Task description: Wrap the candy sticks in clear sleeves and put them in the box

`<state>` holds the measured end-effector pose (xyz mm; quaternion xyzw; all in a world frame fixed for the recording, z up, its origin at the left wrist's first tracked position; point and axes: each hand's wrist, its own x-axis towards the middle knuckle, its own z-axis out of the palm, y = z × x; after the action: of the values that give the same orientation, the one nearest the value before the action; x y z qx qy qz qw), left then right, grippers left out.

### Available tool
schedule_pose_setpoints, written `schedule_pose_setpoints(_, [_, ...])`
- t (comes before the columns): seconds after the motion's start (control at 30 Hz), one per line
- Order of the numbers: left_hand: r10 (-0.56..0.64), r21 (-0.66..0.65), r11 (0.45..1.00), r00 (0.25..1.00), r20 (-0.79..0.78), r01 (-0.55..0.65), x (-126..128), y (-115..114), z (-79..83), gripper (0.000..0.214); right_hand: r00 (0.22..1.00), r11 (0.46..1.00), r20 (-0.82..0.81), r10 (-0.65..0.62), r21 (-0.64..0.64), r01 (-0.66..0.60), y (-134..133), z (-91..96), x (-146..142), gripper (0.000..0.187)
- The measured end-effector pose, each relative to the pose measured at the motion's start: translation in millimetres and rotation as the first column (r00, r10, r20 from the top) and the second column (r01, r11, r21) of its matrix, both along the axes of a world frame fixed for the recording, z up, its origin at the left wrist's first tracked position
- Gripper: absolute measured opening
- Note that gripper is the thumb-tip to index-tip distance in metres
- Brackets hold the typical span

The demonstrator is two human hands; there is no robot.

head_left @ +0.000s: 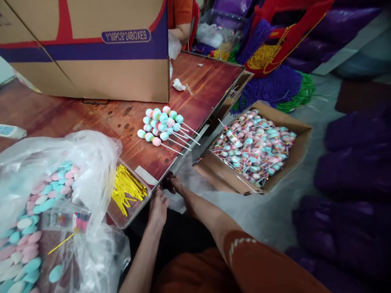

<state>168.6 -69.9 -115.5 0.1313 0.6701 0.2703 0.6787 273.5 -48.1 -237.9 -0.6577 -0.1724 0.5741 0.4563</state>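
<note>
Fingers (165,200) loosely parted on the left, shadowed on the right

Near the worktop (210,79) corner, the left hand (157,208) is raised with its digits half-bent and slightly apart. Just beside it at one o'clock, the right hand (171,182) reaches in under the edge from the four o'clock side, forearm slanting; it is too dark to tell whether its fingers pinch anything.

From the hands, the worktop's edge runs towards one o'clock. Pink and blue sweets on sticks (163,124) lie stacked at twelve, stick ends reaching that edge. The tray of yellow ties (130,189) sits close at nine, a bag of loose sweets (100,152) beyond it. At eleven stands a large carton (106,79); bare surface opens right of it. Across a strip of floor (195,185), an open box of wrapped sweets (301,136) lies at two.
</note>
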Motion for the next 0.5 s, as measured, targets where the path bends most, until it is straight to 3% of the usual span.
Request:
schedule_pose_setpoints(0.13, [-0.022,-0.074,0.997,0.999,-0.035,0.020,8,12,-31.2,0.042,0.985,0.990,-0.100,0.139,0.026,-0.137,-16,9.1,10,0.034])
schedule_pose_setpoints(0.27, [-0.086,-0.115,0.989,0.995,0.052,0.091,14,14,-54.3,0.031,0.983,0.983,-0.089,0.158,0.113,-0.148,-31,31.6,-2,0.029])
schedule_pose_setpoints(0.4, [-0.086,0.022,0.996,0.995,0.046,0.085,14,12,-63.7,0.039,0.989,0.972,0.006,0.147,0.184,-0.146,-29,56.2,-26,0.044])
schedule_pose_setpoints(0.5, [-0.104,0.179,0.979,0.993,0.051,0.093,10,16,-62.2,0.041,0.978,0.949,0.102,0.181,0.242,-0.201,-31,73.9,-30,0.044])
